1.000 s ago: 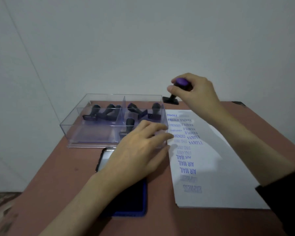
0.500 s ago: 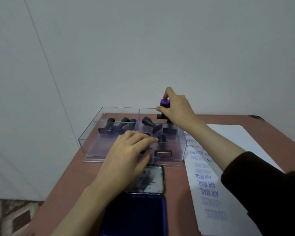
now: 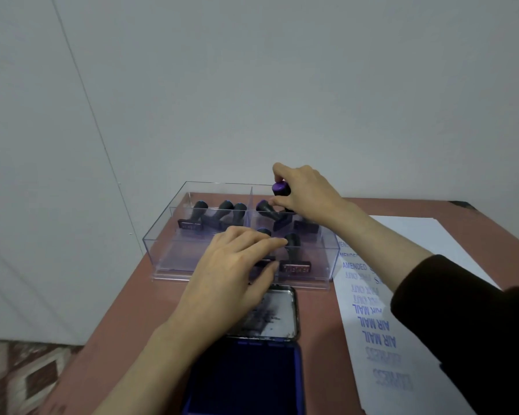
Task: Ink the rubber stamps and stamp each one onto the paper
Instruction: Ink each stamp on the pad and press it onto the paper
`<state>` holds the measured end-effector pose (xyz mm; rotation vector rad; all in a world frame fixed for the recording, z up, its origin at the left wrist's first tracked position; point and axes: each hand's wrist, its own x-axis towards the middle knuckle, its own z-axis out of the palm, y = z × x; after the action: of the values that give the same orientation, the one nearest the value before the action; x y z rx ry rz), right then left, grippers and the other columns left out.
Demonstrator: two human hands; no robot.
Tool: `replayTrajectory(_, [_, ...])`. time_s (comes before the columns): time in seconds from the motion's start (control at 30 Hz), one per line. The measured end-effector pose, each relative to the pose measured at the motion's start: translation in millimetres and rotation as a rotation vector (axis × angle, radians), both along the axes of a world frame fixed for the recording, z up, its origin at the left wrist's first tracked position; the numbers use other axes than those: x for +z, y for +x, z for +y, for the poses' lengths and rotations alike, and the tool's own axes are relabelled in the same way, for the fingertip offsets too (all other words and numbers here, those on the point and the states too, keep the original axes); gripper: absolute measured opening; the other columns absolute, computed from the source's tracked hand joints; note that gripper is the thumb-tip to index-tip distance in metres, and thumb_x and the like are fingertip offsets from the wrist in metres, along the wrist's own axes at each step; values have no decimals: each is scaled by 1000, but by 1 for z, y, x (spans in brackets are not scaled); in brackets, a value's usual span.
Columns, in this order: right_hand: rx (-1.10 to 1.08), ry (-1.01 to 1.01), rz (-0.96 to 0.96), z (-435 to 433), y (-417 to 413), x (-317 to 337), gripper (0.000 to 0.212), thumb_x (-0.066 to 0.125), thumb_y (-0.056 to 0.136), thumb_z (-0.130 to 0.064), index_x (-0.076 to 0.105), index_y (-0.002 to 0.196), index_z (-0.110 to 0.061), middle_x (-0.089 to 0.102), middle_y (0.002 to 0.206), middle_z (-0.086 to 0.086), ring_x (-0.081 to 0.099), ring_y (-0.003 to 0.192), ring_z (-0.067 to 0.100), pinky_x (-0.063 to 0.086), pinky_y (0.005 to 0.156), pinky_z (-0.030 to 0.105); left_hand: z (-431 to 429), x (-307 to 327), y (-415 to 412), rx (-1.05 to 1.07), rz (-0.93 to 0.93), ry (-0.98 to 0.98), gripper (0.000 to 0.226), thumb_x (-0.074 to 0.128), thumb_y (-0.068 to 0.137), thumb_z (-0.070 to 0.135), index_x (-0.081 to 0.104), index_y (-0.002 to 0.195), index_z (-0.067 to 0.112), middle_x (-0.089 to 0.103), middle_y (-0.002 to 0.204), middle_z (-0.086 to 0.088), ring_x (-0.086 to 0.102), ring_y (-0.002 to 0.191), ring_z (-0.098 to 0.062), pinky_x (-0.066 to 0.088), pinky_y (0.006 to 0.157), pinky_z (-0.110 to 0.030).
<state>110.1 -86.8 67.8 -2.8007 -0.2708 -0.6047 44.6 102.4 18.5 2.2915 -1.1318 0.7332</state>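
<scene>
Roughly mid-task, I'd judge. In the clear box (image 3: 162, 244), three stamps (image 3: 192, 218) lie in the L compartment, w/ more in the R one. The left hand (image 3: 231, 265) reaches over the near R compartment, fingers nearly straight and together, nothing visibly gripped. The ink pad (image 3: 246, 375) sits open nearer the camera, its lid (image 3: 282, 313) flat between pad and box. The right hand (image 3: 306, 193) clamps a purple-capped stamp (image 3: 280, 188) above the far R compartment. The paper (image 3: 417, 235) carries AMENDED, AIR MAIL and other blue prints (image 3: 375, 327), part blank; several stamps prob. remain.
</scene>
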Motion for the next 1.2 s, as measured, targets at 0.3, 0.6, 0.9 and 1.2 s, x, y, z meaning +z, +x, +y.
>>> replayTrajectory(0.3, [-51,208,124,-1,9,-2,36,73,77,-40,52,79,-11,48,72,1,47,68,20,33,51,26,0,-1,0,1,19,0,35,49,84,33,63,115,23,64,101,11,49,99,-11,35,84,-24])
replayTrajectory(0.6, [-171,36,318,3,6,8,52,66,83,-41,42,53,-6,39,55,3,36,50,17,27,45,27,-1,1,-1,4,26,1,36,48,84,34,63,115,22,64,101,10,48,98,-11,35,84,-23])
replayTrajectory(0.9, [-179,-51,312,7,8,10,25,68,81,-22,68,90,0,65,93,13,63,83,28,55,76,39,-1,2,-3,9,39,6,38,47,84,35,63,116,22,65,101,10,48,98,-10,33,85,-21])
replayTrajectory(1.2, [-380,-312,159,-6,-5,30,25,65,82,-29,63,100,-11,62,101,9,49,84,26,35,69,30,0,2,-2,6,46,8,38,46,85,35,63,116,22,64,101,10,47,98,-10,32,85,-19])
